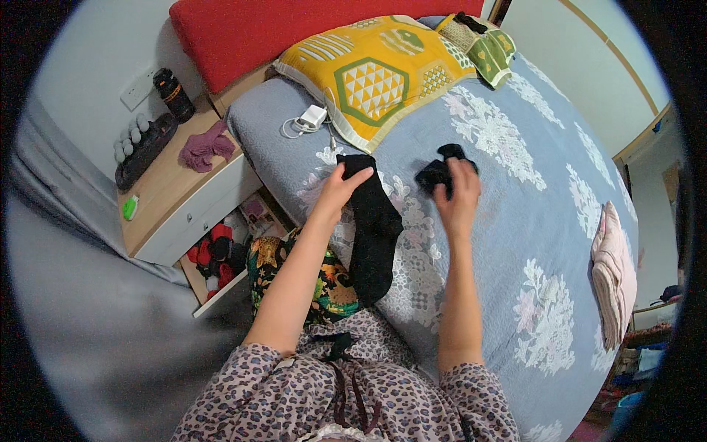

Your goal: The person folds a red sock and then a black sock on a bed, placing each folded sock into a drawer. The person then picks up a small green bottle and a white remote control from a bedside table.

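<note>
A long black sock (375, 221) hangs down from my left hand (340, 190), its top edge pinched between thumb and fingers. Its lower part lies against the edge of the bed and my patterned trousers. To the right, my right hand (460, 190) grips a second, bunched-up black sock (436, 175) over the bedspread. The fingers curl over its right side, the thumb lies along its near side, and part of it is hidden behind them.
A blue bedspread (501, 221) with white flowers covers the bed. Beyond my hands are a yellow pillow (372, 74) and a white charger (312, 116). At left, a nightstand (166, 184) has an open drawer (221, 291) of socks. Folded pink cloth (615, 272) lies far right.
</note>
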Available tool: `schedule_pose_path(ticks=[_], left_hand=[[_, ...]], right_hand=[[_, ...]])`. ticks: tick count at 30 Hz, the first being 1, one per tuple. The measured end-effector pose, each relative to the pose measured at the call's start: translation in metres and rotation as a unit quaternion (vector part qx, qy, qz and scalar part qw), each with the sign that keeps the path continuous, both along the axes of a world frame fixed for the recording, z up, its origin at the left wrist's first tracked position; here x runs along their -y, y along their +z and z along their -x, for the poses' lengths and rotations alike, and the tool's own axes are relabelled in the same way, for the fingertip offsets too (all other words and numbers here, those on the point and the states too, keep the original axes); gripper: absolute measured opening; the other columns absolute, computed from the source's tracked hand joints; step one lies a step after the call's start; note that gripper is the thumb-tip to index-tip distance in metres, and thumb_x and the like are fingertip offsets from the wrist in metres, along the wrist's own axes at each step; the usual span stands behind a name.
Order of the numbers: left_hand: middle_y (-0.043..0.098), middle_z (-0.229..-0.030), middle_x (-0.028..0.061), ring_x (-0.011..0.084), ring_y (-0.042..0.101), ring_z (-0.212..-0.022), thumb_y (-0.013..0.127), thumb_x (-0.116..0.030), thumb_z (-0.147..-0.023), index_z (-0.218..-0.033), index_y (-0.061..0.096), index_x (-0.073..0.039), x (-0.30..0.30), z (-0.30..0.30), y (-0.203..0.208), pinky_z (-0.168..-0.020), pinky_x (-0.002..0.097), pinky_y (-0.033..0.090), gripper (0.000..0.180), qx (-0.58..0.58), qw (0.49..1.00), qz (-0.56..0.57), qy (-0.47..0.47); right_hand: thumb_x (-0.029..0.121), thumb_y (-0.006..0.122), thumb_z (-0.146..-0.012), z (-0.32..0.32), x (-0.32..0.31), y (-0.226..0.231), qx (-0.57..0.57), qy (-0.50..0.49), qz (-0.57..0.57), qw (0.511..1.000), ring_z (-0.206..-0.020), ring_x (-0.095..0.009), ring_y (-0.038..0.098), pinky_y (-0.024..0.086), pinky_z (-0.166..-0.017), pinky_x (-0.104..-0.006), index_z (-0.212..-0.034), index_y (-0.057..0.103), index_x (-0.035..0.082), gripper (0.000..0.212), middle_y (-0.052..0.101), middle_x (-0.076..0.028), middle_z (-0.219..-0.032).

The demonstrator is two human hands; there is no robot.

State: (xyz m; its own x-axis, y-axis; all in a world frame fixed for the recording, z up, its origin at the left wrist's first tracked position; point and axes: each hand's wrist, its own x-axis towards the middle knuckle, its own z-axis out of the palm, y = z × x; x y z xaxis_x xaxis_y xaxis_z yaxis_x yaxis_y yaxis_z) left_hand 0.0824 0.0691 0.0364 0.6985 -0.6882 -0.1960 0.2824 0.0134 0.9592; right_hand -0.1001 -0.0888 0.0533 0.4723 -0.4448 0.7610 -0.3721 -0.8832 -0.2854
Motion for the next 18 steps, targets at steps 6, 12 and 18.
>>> schedule_pose_path(ticks=[6,12,18], left_hand=[[0.06,-0.103,0.0057,0.0159,0.059,-0.092,0.064,-0.003,-0.08,-0.11,0.055,-0.004,0.019,-0.003,0.009,-0.079,0.0295,0.049,0.032,-0.061,0.988,0.119,-0.077],[0.062,-0.102,0.008,0.018,0.061,-0.092,0.055,0.01,-0.078,-0.104,0.06,-0.005,0.031,-0.016,0.014,-0.079,0.0303,0.052,0.031,-0.099,0.961,0.223,-0.127],[0.063,-0.101,0.0074,0.0168,0.061,-0.09,0.06,0.006,-0.078,-0.103,0.063,-0.004,0.063,-0.042,-0.017,-0.08,0.0281,0.05,0.027,-0.016,0.984,0.145,-0.104]], right_hand=[[0.011,0.069,-0.079,-0.026,-0.05,-0.055,0.066,0.359,-0.578,0.73,-0.109,-0.021,0.051,0.041,-0.093,-0.0344,-0.145,0.018,0.013,0.083,0.051,-0.014,-0.123],[-0.005,0.06,-0.071,-0.013,-0.066,-0.03,0.032,0.368,-0.65,0.664,-0.113,-0.02,0.05,0.04,-0.094,-0.0326,-0.147,0.008,0.019,0.095,0.046,-0.017,-0.128],[0.0,0.057,-0.072,-0.018,-0.066,-0.046,0.007,0.245,-0.421,0.873,-0.117,-0.023,0.048,0.034,-0.102,-0.0353,-0.14,0.032,0.01,0.073,0.043,-0.012,-0.136]])
